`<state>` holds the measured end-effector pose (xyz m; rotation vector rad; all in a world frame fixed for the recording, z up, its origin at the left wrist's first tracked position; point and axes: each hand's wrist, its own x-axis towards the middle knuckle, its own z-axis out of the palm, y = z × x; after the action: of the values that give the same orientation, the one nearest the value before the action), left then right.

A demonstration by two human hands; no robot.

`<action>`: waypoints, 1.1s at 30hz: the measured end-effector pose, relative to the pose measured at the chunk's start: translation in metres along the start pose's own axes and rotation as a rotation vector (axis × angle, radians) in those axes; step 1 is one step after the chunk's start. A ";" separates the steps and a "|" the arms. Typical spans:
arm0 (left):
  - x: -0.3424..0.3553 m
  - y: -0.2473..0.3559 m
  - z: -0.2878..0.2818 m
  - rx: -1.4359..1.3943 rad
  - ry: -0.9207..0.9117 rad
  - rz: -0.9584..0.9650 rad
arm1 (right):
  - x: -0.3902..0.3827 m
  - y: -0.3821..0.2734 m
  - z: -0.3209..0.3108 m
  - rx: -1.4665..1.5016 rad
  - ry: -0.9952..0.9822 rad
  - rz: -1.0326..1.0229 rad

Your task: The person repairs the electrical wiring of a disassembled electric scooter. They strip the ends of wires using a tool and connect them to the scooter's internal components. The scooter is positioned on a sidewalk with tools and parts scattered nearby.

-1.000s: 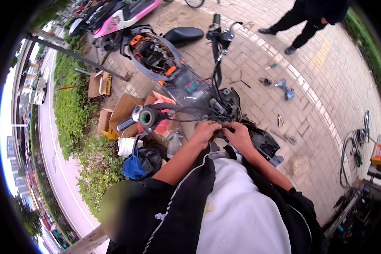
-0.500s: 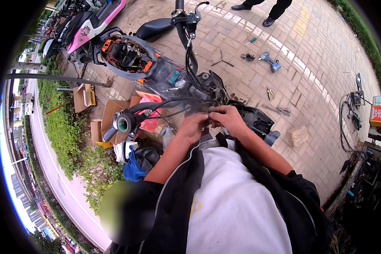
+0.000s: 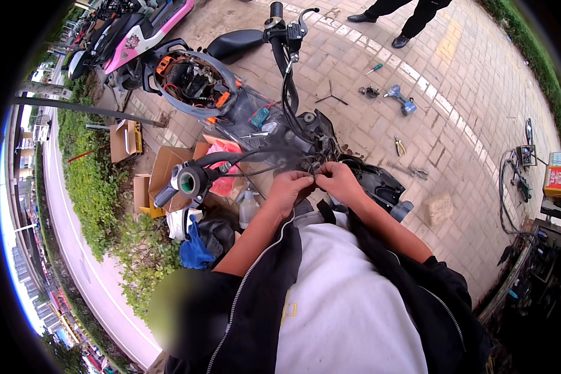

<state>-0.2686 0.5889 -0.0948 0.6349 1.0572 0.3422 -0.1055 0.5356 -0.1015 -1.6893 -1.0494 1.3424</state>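
My left hand [image 3: 293,190] and my right hand [image 3: 339,185] meet at the front of a partly dismantled scooter, fingertips pinched on something small and dark that I cannot make out among the cables [image 3: 300,163] at the steering column. The handlebar's left grip end [image 3: 164,193] shows a green ring in its housing [image 3: 187,182]; the right grip [image 3: 277,12] points away from me, with a brake lever. Behind the column are the floorboard [image 3: 243,118] and the open seat compartment [image 3: 193,84] with orange parts and wiring. A black front panel [image 3: 377,181] is beside my right hand.
A drill [image 3: 400,100], pliers [image 3: 399,146], screwdriver [image 3: 374,68] and stone block [image 3: 436,209] lie on the paving. Cardboard boxes [image 3: 156,174], bags [image 3: 196,243] and bushes are left, beside a road. A pink scooter [image 3: 137,43] and black seat [image 3: 234,45] are behind; a person's legs [image 3: 411,25] stand beyond.
The view shifted between a second and half a second ago, then slightly back down. Both hands stay pinched together at the cables, with small changes in how the fingers lie.
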 end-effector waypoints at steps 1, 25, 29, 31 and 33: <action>-0.003 0.003 0.004 0.017 0.009 0.018 | 0.000 0.001 0.000 -0.021 0.019 -0.020; -0.019 -0.014 0.020 0.605 0.291 0.547 | 0.000 0.020 0.014 0.252 -0.019 -0.017; -0.025 -0.023 0.019 0.714 0.276 0.755 | -0.004 0.016 0.014 0.393 -0.075 0.081; -0.027 -0.025 0.017 0.686 0.255 0.757 | -0.005 0.016 0.015 0.459 -0.106 0.112; -0.030 -0.025 0.016 0.671 0.250 0.741 | -0.008 0.017 0.015 0.531 -0.139 0.139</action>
<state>-0.2689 0.5480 -0.0840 1.6311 1.1460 0.7299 -0.1184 0.5227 -0.1166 -1.2995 -0.5783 1.6702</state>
